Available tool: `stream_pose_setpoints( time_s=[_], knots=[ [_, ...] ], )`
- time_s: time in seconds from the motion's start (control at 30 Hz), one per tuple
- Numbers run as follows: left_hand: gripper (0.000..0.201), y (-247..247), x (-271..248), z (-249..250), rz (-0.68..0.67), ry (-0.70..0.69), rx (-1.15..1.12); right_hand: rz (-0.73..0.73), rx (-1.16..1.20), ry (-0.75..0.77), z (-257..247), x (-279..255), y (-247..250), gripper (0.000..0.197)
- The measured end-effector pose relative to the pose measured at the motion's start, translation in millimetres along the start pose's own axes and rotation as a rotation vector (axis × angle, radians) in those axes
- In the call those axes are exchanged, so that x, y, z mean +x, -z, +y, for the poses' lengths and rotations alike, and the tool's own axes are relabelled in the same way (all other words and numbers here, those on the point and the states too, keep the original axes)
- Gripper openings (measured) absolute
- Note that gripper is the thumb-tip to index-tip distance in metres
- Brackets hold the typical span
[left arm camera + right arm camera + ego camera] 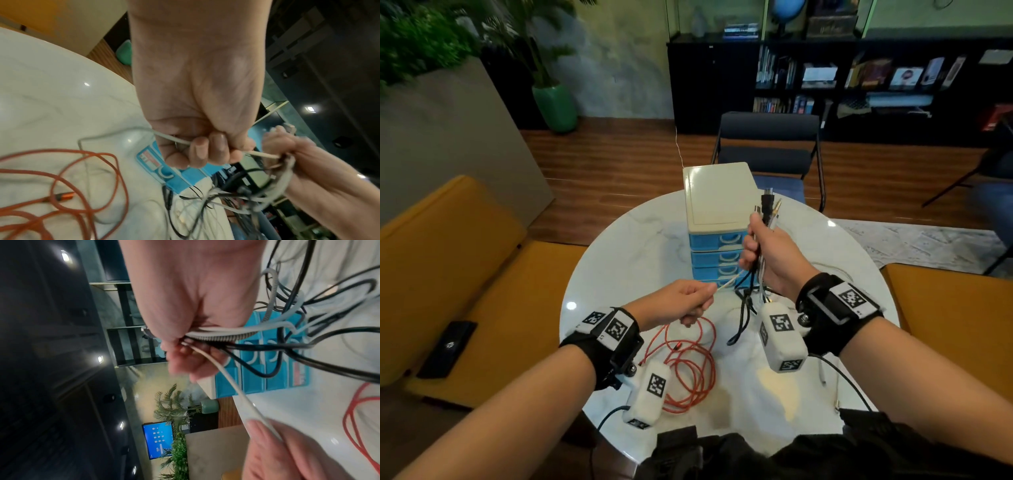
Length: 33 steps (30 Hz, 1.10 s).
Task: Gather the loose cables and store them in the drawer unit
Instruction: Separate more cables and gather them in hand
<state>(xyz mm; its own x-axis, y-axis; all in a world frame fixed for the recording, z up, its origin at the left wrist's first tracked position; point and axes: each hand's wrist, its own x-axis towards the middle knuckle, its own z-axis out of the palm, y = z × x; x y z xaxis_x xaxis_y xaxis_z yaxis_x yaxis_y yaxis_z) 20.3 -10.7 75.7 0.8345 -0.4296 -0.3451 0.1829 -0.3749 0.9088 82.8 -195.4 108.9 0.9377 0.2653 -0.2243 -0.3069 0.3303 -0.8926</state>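
Observation:
My right hand [763,253] is raised in front of the drawer unit [717,219] and grips a bundle of black and white cables [767,212], plug ends pointing up, loose ends hanging down [287,337]. A white cable [729,282] runs taut from that fist to my left hand [688,301], which pinches it [207,146]. The cream-topped drawer unit with blue drawers [255,369] stands on the round white table [619,260], its drawers pushed in. A red cable [688,363] lies coiled on the table below my left hand [61,178].
A dark chair [767,147] stands behind the table. Yellow seats [448,260] flank it left and right, with a black device [446,347] on the left one. A black bookshelf [859,85] and a green plant pot [556,106] are at the back.

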Motion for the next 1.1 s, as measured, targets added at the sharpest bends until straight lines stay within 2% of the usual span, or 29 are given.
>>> stream_pose_setpoints(
  time_s=[0.2,0.37,0.47,0.53,0.6,0.67,0.77,0.87,1.0,1.1],
  knots=[
    [0.039,29.0,-15.4,-44.8,0.030,0.154,0.258,0.127,-0.263,0.177,-13.7,7.0,19.2,0.037],
    [0.038,51.6,-29.8,-72.4,0.089,0.283,0.542,0.304,-0.327,0.260,-21.5,10.7,40.0,0.030],
    [0.038,64.0,-34.9,-80.3,0.069,0.389,0.702,0.356,-0.484,0.369,-28.6,11.5,47.4,0.026],
    [0.037,68.6,-35.4,-74.1,0.090,0.384,0.743,0.315,-0.634,0.424,-30.8,7.2,44.5,0.023],
    [0.037,67.1,-30.9,-57.8,0.149,0.315,0.731,0.251,-0.769,0.435,-29.4,0.3,35.2,0.024],
    [0.038,59.8,-21.3,-34.6,0.188,0.238,0.718,0.163,-0.860,0.392,-26.4,-9.3,18.6,0.024],
    [0.038,41.9,-4.9,2.3,0.188,0.136,0.664,-0.050,-0.954,0.302,-12.5,-16.7,-5.8,0.024],
    [0.025,25.2,6.7,30.7,0.205,0.070,0.674,-0.205,-1.056,0.191,5.2,-16.7,-18.4,0.031],
    [0.021,22.5,11.9,32.5,0.193,0.060,0.794,-0.233,-1.162,0.109,7.8,-14.6,-21.3,0.032],
    [0.027,22.3,11.9,23.4,0.160,0.027,0.713,-0.210,-1.278,0.091,3.2,-15.0,-15.1,0.017]
  ],
)
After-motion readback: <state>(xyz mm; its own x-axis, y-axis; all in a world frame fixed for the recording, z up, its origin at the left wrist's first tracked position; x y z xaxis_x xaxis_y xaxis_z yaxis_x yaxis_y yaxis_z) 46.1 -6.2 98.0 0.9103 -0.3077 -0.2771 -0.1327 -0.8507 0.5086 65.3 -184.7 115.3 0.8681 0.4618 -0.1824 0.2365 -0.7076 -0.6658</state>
